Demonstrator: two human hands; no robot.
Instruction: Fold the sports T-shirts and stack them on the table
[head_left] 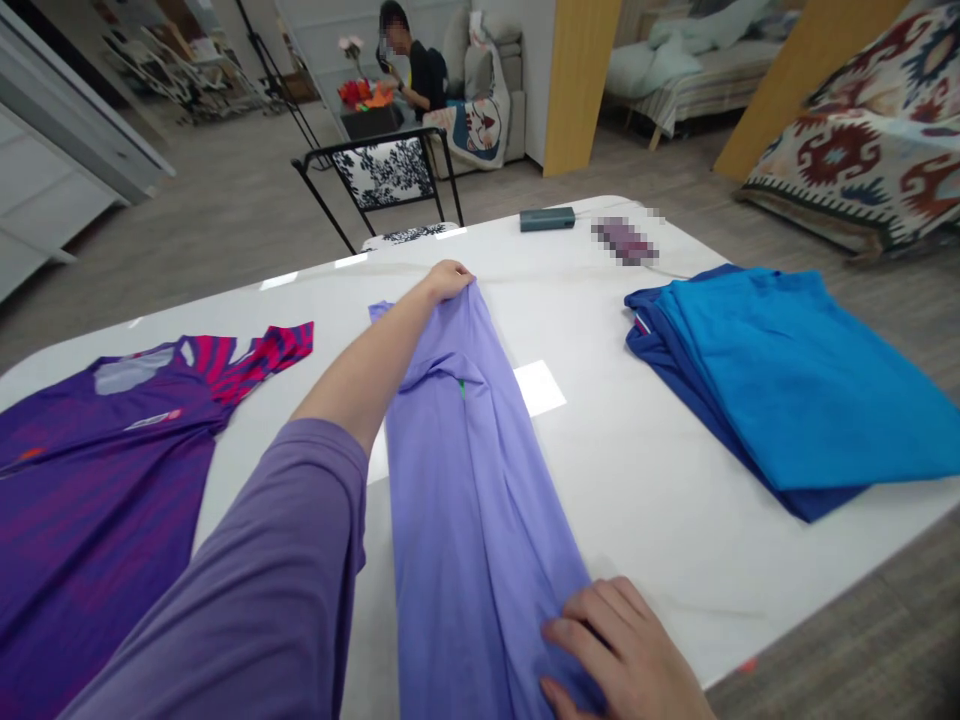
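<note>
A lavender garment (442, 480), folded into a long strip, runs across the white table (600, 430) from its far side to my near edge. My left hand (450, 278) reaches out to the garment's far right corner and pinches the cloth there. Near me, my right hand (615, 650) has its fingers curled over the garment's right edge, gripping the fabric; the fingertips are partly hidden. A small green mark (462, 388) shows by a loose fold in the cloth, just short of my left hand.
A purple and red patterned shirt (135, 470) lies spread at the left. Folded blue clothes (817, 380) are stacked at the right. A dark green box-shaped device (547, 219) sits at the far edge, before a black-framed chair (386, 175). A person (424, 75) sits beyond.
</note>
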